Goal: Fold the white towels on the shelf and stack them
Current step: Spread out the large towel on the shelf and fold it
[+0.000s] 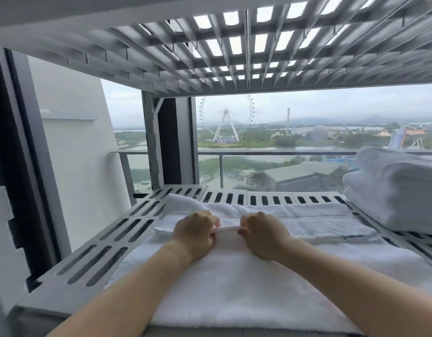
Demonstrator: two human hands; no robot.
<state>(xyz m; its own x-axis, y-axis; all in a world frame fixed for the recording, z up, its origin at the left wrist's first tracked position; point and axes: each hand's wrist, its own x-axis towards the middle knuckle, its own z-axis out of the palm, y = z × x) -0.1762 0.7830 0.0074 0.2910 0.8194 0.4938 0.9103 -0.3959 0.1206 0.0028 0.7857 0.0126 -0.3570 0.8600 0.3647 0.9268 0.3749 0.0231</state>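
Left hand (195,233): fingers curled, pinching one end of a thin pale strip (226,229). Right hand (263,233): curled likewise, pinching the other end. The strip runs straight between them; whether it is a towel hem cannot be told. Under both wrists: white towel (222,283), spread flat on the slotted grey shelf (100,251). Just behind the hands: folded towel (307,222) with a dark label. Right end of the shelf: stack of folded towels (400,190). Overhead: upper shelf (234,45). Beyond the glass: ferris wheel (226,117).
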